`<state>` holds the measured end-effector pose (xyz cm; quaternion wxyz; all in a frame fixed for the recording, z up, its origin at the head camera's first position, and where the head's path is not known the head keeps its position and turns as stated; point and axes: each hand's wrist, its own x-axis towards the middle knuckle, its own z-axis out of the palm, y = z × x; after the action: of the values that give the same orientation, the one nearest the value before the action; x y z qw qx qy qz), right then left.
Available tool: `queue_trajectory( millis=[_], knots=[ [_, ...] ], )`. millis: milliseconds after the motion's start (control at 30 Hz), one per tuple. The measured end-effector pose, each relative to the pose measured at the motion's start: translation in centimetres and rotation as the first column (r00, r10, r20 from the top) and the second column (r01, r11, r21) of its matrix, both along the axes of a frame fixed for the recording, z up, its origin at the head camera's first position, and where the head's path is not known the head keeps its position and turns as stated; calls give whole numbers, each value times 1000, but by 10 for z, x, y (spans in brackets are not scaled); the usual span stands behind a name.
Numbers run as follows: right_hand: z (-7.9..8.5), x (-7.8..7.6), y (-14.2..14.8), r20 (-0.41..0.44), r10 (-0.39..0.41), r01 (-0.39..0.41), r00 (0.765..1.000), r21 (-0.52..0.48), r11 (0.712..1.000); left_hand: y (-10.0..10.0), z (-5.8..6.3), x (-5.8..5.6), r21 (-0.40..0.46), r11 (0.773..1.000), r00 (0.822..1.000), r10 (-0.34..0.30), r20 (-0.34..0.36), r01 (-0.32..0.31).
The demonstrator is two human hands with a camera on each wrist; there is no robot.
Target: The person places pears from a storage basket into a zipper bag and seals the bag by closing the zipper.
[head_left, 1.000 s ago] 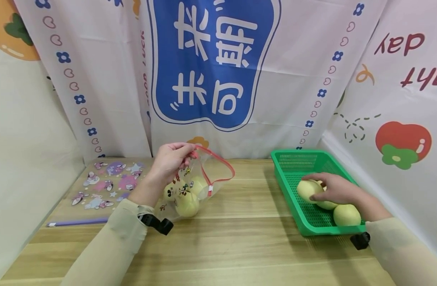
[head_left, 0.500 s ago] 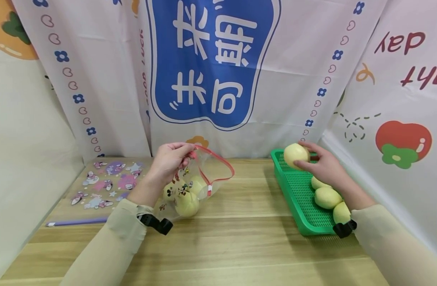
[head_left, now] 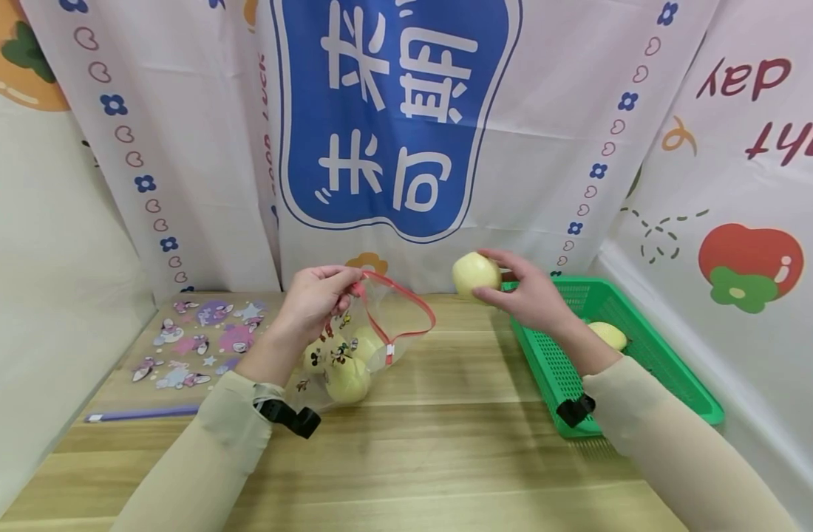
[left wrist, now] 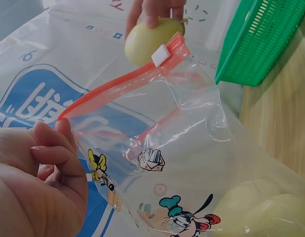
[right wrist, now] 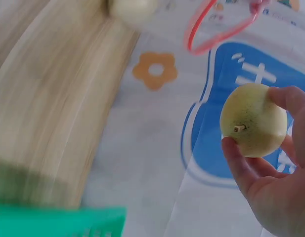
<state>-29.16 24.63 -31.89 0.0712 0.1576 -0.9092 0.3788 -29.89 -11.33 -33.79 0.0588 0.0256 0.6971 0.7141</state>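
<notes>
My left hand (head_left: 317,301) pinches the rim of a clear zip bag (head_left: 401,314) printed with cartoon figures. The bag's red-edged mouth gapes toward the right, its white slider (left wrist: 160,55) at the far end. Several pale yellow-green pears (head_left: 348,379) lie in the bag on the table. My right hand (head_left: 529,292) grips another pear (head_left: 476,274) between thumb and fingers, held in the air right of the bag and apart from it. A short stem (right wrist: 239,128) shows on this pear in the right wrist view.
A green plastic basket (head_left: 679,373) stands at the right, with a pear (head_left: 608,335) visible inside; my right forearm hides part of it. On the left a flat bag with a purple zip (head_left: 143,413) lies on the wooden table (head_left: 440,451). A printed cloth (head_left: 533,185) hangs behind.
My right hand has lifted a pear out of the green basket and carried it left toward the bag. The left hand and the bag have stayed nearly still.
</notes>
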Motion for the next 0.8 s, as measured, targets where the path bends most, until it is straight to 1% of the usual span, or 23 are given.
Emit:
queue_trajectory(
  millis=[133, 233, 433, 567, 800],
  knots=[
    [0, -1, -25, 2, 45, -44, 999, -78, 996, 0, 0, 1, -6, 1000, 1000, 2, -5, -2],
    [0, -1, -43, -4, 87, -86, 996, -110, 990, 0, 0, 1, -10, 1000, 1000, 5, -8, -5],
    [-5, 0, -77, -18, 155, -156, 988, -121, 980, 0, 0, 0, -3, 1000, 1000, 5, -6, -5],
    [-12, 0, -97, 1, 216, -214, 976, -138, 967, 0, 1, 0, 9, 1000, 1000, 0, -2, 0],
    [-24, 0, -121, 58, 290, -286, 955, -72, 956, 1, 1, 0, 18, 1000, 1000, -4, -6, 4]
  ],
)
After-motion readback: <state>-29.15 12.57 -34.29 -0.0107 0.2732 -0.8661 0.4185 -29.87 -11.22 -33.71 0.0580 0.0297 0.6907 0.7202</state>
